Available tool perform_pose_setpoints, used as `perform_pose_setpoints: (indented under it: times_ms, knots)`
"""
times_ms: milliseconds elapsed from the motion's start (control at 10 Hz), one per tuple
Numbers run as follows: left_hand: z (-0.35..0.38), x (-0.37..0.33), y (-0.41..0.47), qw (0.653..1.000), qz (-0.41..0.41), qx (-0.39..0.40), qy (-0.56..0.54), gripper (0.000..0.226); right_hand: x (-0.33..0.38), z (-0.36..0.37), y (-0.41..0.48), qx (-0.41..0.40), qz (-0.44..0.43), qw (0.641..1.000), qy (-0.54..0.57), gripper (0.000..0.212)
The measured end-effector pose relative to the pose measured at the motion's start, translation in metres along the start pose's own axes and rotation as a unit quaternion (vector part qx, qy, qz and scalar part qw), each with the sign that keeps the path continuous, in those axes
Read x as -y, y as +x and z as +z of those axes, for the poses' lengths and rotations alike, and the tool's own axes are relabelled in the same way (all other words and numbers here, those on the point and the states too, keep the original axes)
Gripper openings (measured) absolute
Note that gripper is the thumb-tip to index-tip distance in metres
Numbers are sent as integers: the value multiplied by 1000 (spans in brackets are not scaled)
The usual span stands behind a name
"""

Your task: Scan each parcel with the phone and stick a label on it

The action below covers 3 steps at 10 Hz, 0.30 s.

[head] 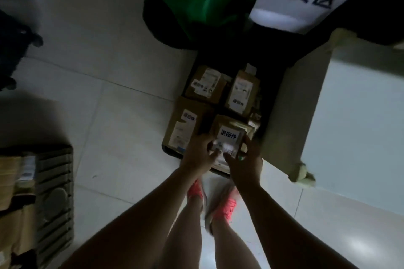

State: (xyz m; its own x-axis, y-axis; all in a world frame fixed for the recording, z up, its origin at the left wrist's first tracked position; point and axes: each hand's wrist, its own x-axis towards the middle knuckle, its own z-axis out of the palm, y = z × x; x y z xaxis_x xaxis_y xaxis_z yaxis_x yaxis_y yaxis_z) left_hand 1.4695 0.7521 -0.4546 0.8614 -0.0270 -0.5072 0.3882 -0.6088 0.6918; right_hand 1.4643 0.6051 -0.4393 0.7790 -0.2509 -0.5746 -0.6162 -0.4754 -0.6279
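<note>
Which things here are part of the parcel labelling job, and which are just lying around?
Job:
held parcel, gripped by left hand and right hand
back-left parcel
back-right parcel
near-left parcel
dark tray holding those three
No phone in view.

Lying about:
green bag
grey crate
pale table

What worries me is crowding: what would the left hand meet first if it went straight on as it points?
The left hand holds the labelled parcel by its left side, so that comes first. Beyond it, the rear right parcel probably lies next, though depth is unclear.
</note>
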Motion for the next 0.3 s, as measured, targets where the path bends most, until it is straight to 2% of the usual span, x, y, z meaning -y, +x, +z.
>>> perform_pose_setpoints:
  times_ms: [100,300]
  knots:
    - [21,18,21,1000,1,-2,17,23,-22,12,25,-13,0,999,-32,69]
    - [31,30,24,997,33,-19,68,42,-34,12,32,-20,-10,998,-57,68]
